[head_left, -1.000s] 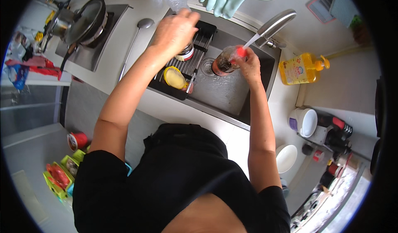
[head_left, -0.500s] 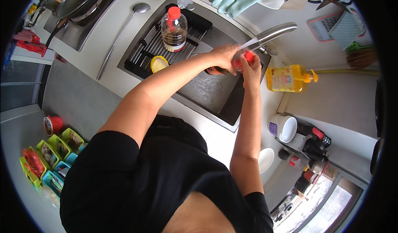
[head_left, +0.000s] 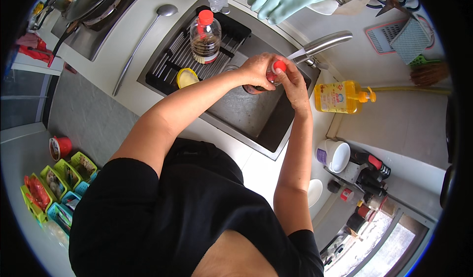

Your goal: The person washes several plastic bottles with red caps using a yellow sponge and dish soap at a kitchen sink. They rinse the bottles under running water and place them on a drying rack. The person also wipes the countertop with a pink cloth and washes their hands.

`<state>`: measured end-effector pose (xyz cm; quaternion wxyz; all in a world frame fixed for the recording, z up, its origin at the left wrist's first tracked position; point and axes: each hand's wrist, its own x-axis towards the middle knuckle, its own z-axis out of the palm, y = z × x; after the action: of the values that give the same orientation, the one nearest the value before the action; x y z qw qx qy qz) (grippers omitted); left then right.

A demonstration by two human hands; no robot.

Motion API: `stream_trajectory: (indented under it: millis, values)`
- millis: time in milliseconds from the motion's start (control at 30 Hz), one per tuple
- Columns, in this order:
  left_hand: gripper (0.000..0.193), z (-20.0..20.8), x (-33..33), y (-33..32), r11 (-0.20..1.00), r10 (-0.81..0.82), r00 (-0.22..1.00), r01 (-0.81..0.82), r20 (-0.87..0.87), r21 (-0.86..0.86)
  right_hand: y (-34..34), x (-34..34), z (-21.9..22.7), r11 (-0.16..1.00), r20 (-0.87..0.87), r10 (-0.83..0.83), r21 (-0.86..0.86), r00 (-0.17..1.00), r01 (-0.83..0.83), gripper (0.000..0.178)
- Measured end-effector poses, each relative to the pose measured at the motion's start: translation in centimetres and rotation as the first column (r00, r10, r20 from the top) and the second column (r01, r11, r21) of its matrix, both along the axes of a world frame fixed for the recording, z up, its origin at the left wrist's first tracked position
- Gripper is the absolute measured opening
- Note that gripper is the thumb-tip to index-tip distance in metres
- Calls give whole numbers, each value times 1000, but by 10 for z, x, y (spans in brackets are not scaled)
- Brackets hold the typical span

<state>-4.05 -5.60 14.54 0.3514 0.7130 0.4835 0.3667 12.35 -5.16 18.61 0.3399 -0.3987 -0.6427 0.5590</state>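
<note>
Left hand [head_left: 257, 71] and right hand [head_left: 295, 87] both grasp the bottle [head_left: 253, 89] over the sink [head_left: 239, 107], left of the faucet [head_left: 325, 43]. Its long axis slants from base, near left, to red cap [head_left: 279, 65], far right, the right hand nearer the cap.

Holds a red-capped bottle [head_left: 271, 75] over the sink [head_left: 236, 112] with left hand [head_left: 258, 71] and right hand [head_left: 296, 89]. Has the faucet [head_left: 325, 43] near.

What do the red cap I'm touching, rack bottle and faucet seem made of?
Red cap: probably satin plastic, being opaque and evenly coloured. Rack bottle: likely clear, glossy plastic, given its ridged, see-through wall; glass possible. Faucet: seemingly polished metal, from silvery highlights.
</note>
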Motion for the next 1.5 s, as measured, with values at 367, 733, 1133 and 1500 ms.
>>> stream_trajectory:
  millis: [367,733,1133,1500]
  values:
    - [63,13,19,1,993,19,998,-26,-63,-118,-18,-17,-11,890,232,-454,165,860,425,43]
    - [69,18,-1,29,981,-175,915,195,363,-19,-80,61,-81,849,38,-506,-153,862,505,28]
    - [45,37,-22,9,810,438,781,-128,446,-573,-91,5,-121,776,52,-612,-150,789,612,35]
    - [61,63,-39,-29,940,281,830,-137,482,-313,-72,19,-143,865,-19,-473,-202,881,460,32]
